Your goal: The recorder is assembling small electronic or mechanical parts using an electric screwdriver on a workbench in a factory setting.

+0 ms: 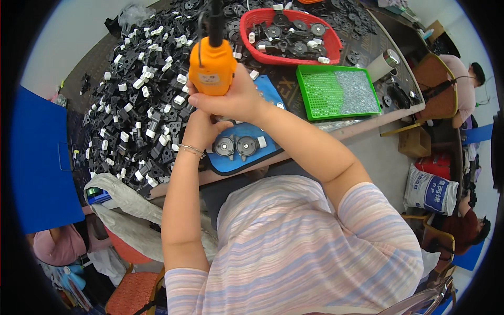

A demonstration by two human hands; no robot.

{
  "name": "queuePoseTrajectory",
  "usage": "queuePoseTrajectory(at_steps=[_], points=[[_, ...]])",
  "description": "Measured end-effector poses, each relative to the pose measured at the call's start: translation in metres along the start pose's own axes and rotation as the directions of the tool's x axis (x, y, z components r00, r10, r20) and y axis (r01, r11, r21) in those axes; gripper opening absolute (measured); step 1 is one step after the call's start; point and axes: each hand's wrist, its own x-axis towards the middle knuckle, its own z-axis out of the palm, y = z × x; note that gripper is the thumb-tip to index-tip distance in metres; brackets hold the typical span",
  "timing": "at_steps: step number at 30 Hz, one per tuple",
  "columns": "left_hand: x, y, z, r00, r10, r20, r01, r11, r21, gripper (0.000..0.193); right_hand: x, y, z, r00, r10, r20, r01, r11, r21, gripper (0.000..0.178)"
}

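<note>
Orange power driver [211, 65] — upright over the near side of the worktop [290, 95], a black fitting and cable rising from its top. From where I stand, the right hand [239, 97] is wrapped closely round its lower body; the driver's tip is hidden by the hands. Left hand [203, 128] sits just below, fingers curled and thumb out; I cannot tell what, if anything, it has hold of. Beneath the hands, a blue mat [231, 167] at the worktop's edge; on it, two round grey-black pieces [246, 146] side by side, a white end showing on the right one. To the left — a broad heap of black parts with white ends [142, 105]. Beyond the mat and to the right, a red basket [286, 59] of similar round pieces; nearer, a green tray [340, 115], its right half covered with small silvery bits [358, 89].
</note>
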Motion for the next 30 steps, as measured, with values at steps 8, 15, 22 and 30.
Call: queuePoseTrajectory(at_steps=[8,15,22,30], points=[[-0.004,0.014,0.0,0.989,-0.146,0.007,0.146,0.989,-0.009,0.05,-0.036,-0.07,-0.079,0.881,-0.232,-0.413,0.244,0.97,-0.025,0.023],[-0.003,0.009,-0.001,0.99,-0.139,0.007,0.14,0.99,-0.03,0.052,-0.082,-0.075,-0.142,0.721,-0.195,-0.664,0.057,0.973,-0.224,0.022],[-0.005,0.008,0.002,0.986,-0.165,0.007,0.165,0.986,-0.007,0.054,-0.081,-0.065,-0.141,0.744,-0.231,-0.627,0.046,0.954,-0.298,0.021],[-0.006,0.005,0.004,0.991,-0.127,-0.032,0.126,0.992,-0.029,0.055,-0.074,-0.051,-0.15,0.758,-0.257,-0.599,0.043,0.937,-0.346,0.021]])
